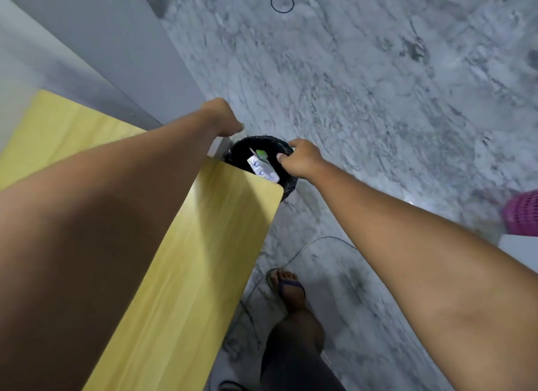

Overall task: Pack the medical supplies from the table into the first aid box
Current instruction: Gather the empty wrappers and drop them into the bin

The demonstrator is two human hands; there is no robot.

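Note:
A small bin lined with a black bag [286, 184] stands on the floor just past the far corner of the yellow wooden table [186, 268]. Inside it lie a white wrapper with blue print [262, 168] and a green scrap [261, 152]. My right hand [301, 159] pinches the bag's rim on the right side. My left hand [222, 118] hovers with curled fingers over the bin's far left edge; its fingertips are hidden, so I cannot tell whether they hold anything. No first aid box or supplies show in this view.
The floor is grey marbled tile. A thin cable [294, 256] runs near my sandalled foot [288, 285]. A pink basket [522, 213] sits at the right edge, and a black cord [281, 0] lies at the top. A grey wall [96, 41] borders the table.

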